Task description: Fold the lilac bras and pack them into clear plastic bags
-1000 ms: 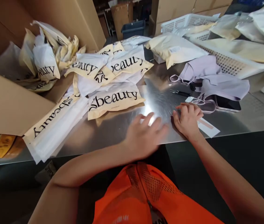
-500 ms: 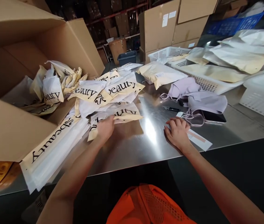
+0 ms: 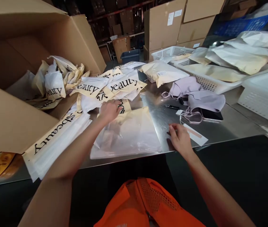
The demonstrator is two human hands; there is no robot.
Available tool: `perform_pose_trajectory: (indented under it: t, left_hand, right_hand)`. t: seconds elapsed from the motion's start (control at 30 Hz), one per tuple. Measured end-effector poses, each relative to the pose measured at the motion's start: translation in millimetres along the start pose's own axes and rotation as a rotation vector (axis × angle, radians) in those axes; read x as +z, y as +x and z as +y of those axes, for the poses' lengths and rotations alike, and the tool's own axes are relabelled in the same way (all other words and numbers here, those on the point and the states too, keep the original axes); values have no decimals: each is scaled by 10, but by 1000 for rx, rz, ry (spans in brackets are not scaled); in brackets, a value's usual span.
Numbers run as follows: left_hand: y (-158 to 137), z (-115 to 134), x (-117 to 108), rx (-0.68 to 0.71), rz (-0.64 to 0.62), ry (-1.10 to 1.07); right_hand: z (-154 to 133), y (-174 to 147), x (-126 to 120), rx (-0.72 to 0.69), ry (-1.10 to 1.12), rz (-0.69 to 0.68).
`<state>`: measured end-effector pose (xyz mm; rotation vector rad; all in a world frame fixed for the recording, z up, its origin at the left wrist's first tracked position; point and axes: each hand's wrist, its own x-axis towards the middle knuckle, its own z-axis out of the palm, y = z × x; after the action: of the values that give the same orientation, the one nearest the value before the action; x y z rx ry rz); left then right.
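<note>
**Left hand (image 3: 110, 111) at the edge of a flat, milky bag (image 3: 134, 135)**

Clock read from the worker's place, twelve straight ahead: the bag lies at six, on the near edge of the metal table (image 3: 159, 118). It's glossy, see-through white and lightly wrinkled, with a cream band along its far side. The left hand covers its eleven o'clock corner, fingers bent down; whether they pinch it I can't tell. The right hand (image 3: 180, 138), apart from the bag at four, is loosely curled with nothing visible in it, just beside a pale card strip (image 3: 196, 135).

At ten a big cardboard carton (image 3: 88, 44) gapes toward the table, a jumble of cream-and-white printed bags (image 3: 53, 85) inside. Toward two, a white perforated basket (image 3: 209, 84) holds plump cream-and-white packages (image 3: 240, 55), heaped above its rim. Another white basket (image 3: 264, 104) sits at three; its contents I can't make out.
</note>
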<state>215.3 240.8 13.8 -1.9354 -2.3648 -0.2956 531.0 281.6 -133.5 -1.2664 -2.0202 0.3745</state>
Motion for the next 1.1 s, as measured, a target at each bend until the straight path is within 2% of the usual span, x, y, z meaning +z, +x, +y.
perform_pose_trajectory:
  t: [0.07,0.1,0.17,0.23,0.3,0.33,0.43,0.5,0.6,0.73,0.8,0.9,1.0,1.1]
  left_hand:
    - [-458,221,252,17,-1,-144]
    - [-727,336,373,4,-84,-298]
    - [-1246,571,622,-7,-434,-633]
    - [-1631,803,886,-84,-751,-945]
    - [-1809,1008,1135,-301,-925,-1264]
    - [-1826,1093,1238,-414,-943,-1409]
    - [-1725,1266,1419,-702,-890,-1730]
    - [-1654,1333,1453,-800,-869,-1816]
    - [-1663,1398,1455,-797,-778,-1835]
    - [-1776,1377,1373,-676,-583,-1825]
    - [-1784,1288,1262,-660,-530,-1834]
    - [-1691,1049,1004,-798,-352,-1904]
    - [-1536,723,682,-999,-135,-2047]
    - [-1421,366,380,-1029,145,-2215]
  right_hand:
    - [-135,-281,-78,52,-49,-99]
    - [-210,-402,-103,63,-88,-152]
    - [-349,-560,-123,71,-165,-222]
    - [-449,-598,-116,107,-210,-274]
    - [-509,-559,-98,165,-238,-340]
    - [-530,-533,-89,180,-248,-366]
    - [-580,-500,-63,134,-256,-365]
    - [-609,-536,-47,86,-218,-367]
    - [-641,-640,-27,155,-11,-446]
    - [-693,-744,-12,394,623,-596]
    - [-754,-720,-11,495,909,-596]
    - [-901,-516,-37,634,1165,-506]
    - [-1100,-111,-122,706,1376,-452]
    - [-1321,386,-261,759,1578,-508]
